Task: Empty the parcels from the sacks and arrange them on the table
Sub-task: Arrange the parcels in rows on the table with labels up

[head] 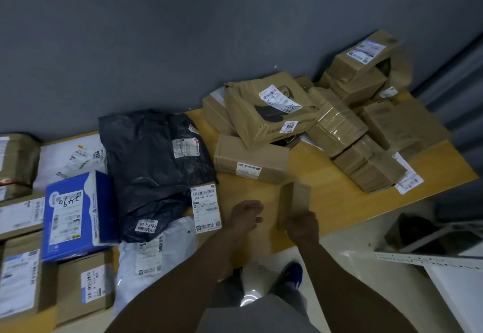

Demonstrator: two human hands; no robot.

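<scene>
One small box upright at lower centre, gripped at bottom by right hand. Left hand loosely open, empty, just beside it. Arranging step in hand. Next: lay box flat on bare table below heap at upper right.

Table: yellow-tan wood tone. Wall: flat grey-blue. Boxes: brown cardboard, some banded with glossy clear tape; labels white with black barcodes. Top box: brown, black printed shape, white sticker "3008". Bag: dark navy, white labels. Carton: blue and white, black handwriting on label. Mailer: pale grey-white. Shoe: blue. Floor: off-white.
</scene>
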